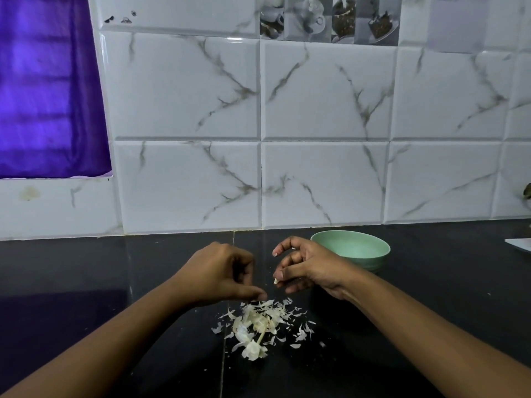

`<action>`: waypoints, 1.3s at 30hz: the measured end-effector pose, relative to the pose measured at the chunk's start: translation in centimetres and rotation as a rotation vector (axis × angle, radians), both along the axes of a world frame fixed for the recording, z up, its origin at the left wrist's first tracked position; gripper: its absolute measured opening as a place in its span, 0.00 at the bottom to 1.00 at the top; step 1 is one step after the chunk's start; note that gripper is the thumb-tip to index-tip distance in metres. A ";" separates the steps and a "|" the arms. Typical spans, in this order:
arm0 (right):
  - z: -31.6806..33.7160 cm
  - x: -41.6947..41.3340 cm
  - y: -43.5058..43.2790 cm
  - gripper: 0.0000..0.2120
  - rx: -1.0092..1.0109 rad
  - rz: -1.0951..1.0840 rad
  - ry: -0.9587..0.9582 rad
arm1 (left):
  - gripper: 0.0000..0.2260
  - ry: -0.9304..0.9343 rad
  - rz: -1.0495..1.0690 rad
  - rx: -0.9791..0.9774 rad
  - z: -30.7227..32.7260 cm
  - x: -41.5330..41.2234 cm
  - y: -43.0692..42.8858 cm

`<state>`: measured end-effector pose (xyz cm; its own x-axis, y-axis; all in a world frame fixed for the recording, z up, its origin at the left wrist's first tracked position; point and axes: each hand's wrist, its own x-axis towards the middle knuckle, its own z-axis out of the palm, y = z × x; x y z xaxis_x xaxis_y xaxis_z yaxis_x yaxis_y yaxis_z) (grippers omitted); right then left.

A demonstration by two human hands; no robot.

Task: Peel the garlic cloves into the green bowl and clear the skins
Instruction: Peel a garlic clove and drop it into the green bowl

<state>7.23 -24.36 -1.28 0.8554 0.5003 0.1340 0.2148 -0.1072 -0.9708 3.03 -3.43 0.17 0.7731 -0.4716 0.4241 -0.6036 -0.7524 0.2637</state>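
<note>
Just beneath hands (221, 271) (311, 268), skins (258, 323), right pinching clove (275, 280)

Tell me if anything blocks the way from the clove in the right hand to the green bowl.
Nothing visible does. The small pale garlic clove is pinched in the right hand; the round green bowl sits just behind that hand, uncovered.

Hidden in the hands, cut off at the edge

The right hand (310, 268) pinches a pale bit (275, 281), too small and too covered to tell clove from skin. The left hand (221, 271) curls over its palm, contents unseen. The right hand hides the left side of the green bowl (359, 248). A white thing (521, 244) is cut off far right.
</note>
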 end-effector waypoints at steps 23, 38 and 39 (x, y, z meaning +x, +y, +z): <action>1.4 -1.1 -0.1 0.06 0.078 -0.049 0.066 | 0.02 0.312 0.062 -0.591 -1.3 0.6 -1.4; 2.6 -1.9 -0.4 0.12 -0.096 -0.150 -0.271 | 0.06 0.510 0.052 -0.734 -0.9 0.0 -1.6; 2.6 -1.9 -0.4 0.11 -0.087 -0.124 -0.255 | 0.07 0.525 0.050 -0.743 -0.8 -0.1 -1.6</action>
<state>5.36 -24.75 1.31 0.8551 0.4130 0.3135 0.4304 -0.2282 -0.8733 2.97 -5.07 -0.68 0.9648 -0.1786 0.1930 -0.2404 -0.3012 0.9228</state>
